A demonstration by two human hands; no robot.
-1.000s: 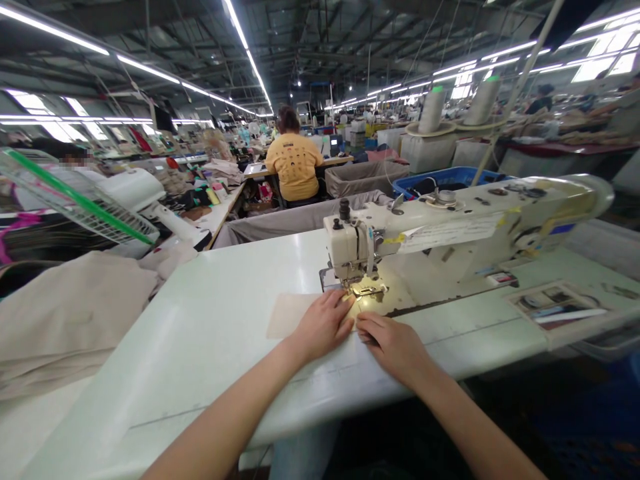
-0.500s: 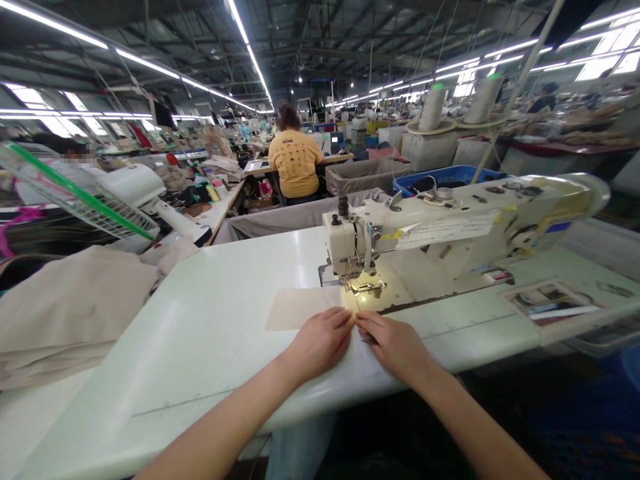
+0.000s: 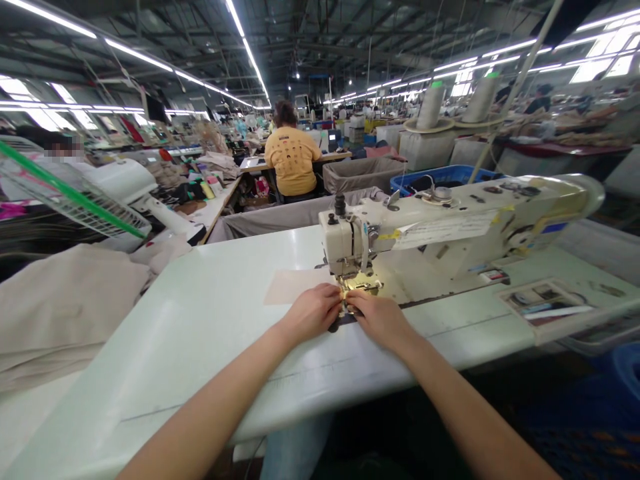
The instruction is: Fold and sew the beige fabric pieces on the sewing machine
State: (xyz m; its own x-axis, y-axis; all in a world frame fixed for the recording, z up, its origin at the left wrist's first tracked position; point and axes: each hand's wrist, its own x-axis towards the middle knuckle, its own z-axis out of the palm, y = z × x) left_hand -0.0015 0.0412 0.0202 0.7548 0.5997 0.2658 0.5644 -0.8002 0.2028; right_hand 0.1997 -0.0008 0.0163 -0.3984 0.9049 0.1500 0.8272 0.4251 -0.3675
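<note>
A small beige fabric piece (image 3: 287, 287) lies flat on the pale green sewing table (image 3: 230, 300), its right end by the needle area of the sewing machine (image 3: 345, 243). My left hand (image 3: 317, 308) has its fingers pressed together on the fabric's near right edge, just in front of the presser foot. Close beside it, my right hand (image 3: 375, 317) pinches the same edge. The fingertips of both hands nearly meet under the machine's lit head. The gripped fabric edge is mostly hidden by my fingers.
Piled beige cloth (image 3: 65, 300) lies at the left, near a white fan (image 3: 125, 187) with a green-rimmed guard. Behind the table stand a grey fabric-lined bin (image 3: 280, 217) and a blue basket (image 3: 450, 175). A tool tray (image 3: 545, 303) sits at right. A person in yellow (image 3: 293, 157) sits ahead.
Both hands have moved forward and slightly left, closer to the needle. The fabric piece has moved away from me along with them.
</note>
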